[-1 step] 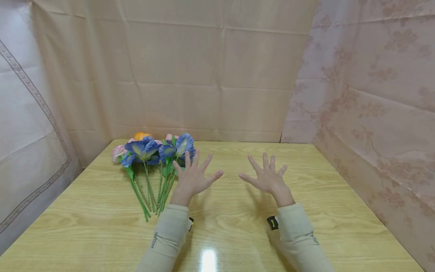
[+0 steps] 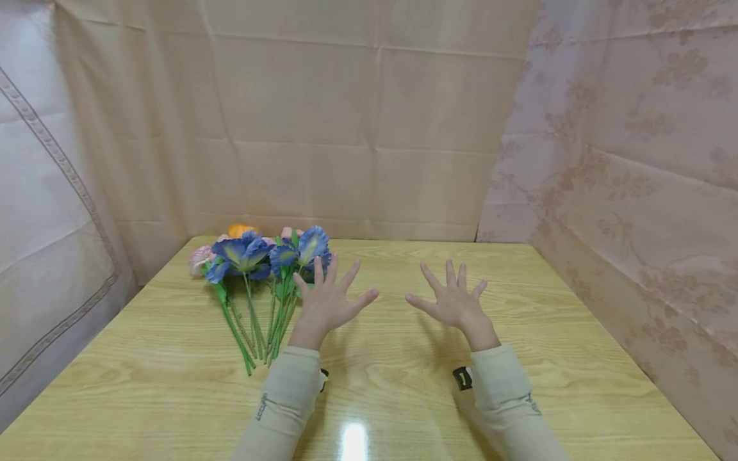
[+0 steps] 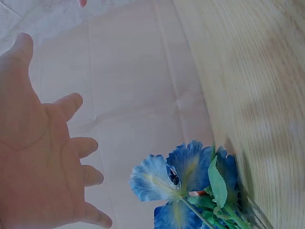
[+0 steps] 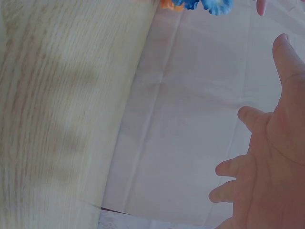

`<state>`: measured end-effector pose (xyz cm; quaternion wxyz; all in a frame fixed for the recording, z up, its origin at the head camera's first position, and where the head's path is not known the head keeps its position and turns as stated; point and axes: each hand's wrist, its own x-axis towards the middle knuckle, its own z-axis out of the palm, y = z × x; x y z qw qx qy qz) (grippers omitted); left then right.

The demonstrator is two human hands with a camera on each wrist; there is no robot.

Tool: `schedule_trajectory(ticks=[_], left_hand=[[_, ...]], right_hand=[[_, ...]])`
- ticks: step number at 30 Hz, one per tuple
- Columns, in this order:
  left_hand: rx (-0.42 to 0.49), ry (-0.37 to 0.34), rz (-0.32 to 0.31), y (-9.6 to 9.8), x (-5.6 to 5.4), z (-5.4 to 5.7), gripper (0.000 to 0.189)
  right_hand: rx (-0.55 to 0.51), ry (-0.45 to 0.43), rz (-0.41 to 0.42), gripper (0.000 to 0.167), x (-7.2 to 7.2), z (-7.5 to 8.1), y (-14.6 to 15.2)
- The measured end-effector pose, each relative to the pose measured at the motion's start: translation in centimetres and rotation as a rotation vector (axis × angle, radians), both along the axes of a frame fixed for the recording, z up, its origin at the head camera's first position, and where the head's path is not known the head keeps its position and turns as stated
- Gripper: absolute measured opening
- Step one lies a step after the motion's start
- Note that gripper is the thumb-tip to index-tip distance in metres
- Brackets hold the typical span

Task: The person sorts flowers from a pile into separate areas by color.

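In the head view, I see the flowers (image 2: 245, 253) lying on the table (image 2: 403, 410), at its far left part, with the stems pointing to its near edge. The left hand (image 2: 328, 304) is spread above the table, close to the flowers. The right hand (image 2: 458, 304) is also spread, above the table's right half. In the left wrist view, a blue flower (image 3: 190, 157) shows by the table's edge. In the right wrist view, blue petals (image 4: 217, 5) show near the table's edge.
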<state>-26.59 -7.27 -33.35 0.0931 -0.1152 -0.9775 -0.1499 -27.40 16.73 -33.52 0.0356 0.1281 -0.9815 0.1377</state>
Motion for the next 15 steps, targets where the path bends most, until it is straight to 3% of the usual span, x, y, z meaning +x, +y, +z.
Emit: schedule_trajectory(ticks=[15], left_hand=[[-0.01,-0.003,0.015,-0.19,0.1,0.03,0.075]], right_hand=[[-0.003,-0.023,0.011,0.083,-0.1,-0.03,-0.22]])
